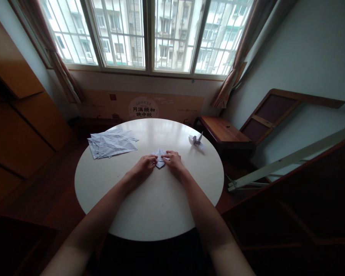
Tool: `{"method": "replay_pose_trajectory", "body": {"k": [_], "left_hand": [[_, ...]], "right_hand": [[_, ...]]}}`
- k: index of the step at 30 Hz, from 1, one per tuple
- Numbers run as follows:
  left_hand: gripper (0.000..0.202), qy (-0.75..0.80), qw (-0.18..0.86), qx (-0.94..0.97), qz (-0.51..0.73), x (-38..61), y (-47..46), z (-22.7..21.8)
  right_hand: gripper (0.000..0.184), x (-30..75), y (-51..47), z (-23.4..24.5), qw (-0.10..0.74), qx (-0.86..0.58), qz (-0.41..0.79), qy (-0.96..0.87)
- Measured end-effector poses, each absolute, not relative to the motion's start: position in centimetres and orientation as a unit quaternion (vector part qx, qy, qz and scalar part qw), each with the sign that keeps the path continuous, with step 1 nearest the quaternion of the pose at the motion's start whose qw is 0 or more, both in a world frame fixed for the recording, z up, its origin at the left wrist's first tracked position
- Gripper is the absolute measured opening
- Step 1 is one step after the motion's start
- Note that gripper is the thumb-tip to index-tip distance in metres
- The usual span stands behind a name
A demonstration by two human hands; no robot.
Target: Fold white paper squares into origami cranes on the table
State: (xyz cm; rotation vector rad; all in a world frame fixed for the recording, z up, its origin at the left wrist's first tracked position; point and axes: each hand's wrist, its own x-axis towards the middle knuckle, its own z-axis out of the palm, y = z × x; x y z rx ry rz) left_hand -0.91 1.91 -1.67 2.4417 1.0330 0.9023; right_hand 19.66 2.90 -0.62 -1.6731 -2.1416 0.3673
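Between my two hands, a small folded paper (160, 162) lies on the white round table (152, 214), its lower corner pointing at me. My left hand (146, 164) grips its left side with curled fingers. From the right, my right hand (173, 159) holds the other side, fingers bent onto the paper. The fingertips hide both side edges of the folds. A finished paper crane (196, 140) stands at the right back of the table, wings raised. Several loose sheets of printed paper (112, 144) lie in an untidy pile at the left back.
A wooden bench (225, 129) stands behind the table on the right, by a leaning wooden frame (271, 111). Orange-brown cabinets (43, 126) line the left wall. Beyond the table are a barred window (123, 38) and a long printed poster (172, 105).
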Motion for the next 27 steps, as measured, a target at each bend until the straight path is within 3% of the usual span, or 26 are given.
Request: {"method": "replay_pose_trajectory", "body": {"k": [27], "left_hand": [[0.016, 0.364, 0.164, 0.862, 0.312, -0.88, 1.92, -1.64]], "right_hand": [[0.027, 19.71, 2.92, -0.66, 0.201, -0.596, 0.134, -0.766]]}}
